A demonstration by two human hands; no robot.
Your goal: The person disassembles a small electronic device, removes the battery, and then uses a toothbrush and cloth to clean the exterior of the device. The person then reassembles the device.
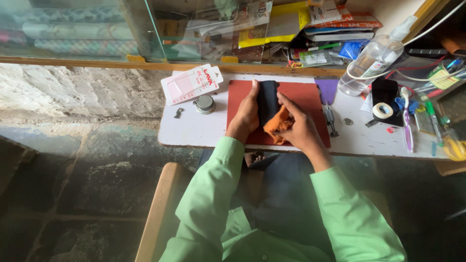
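A black phone (267, 99) stands on its edge over a red mat (303, 99) on the white worktop (194, 131). My left hand (246, 115) grips the phone along its left side. My right hand (297, 125) presses a crumpled orange cloth (277, 126) against the phone's lower right part. Both arms wear light green sleeves.
A pink and white package (191, 83), a small round metal tin (205, 104) and a small screw piece (178, 113) lie left of the mat. To the right are a clear spray bottle (374, 60), a tape roll (382, 110), a screwdriver (330, 116), a purple toothbrush (407, 127) and several pens. A glass cabinet (145, 29) stands behind.
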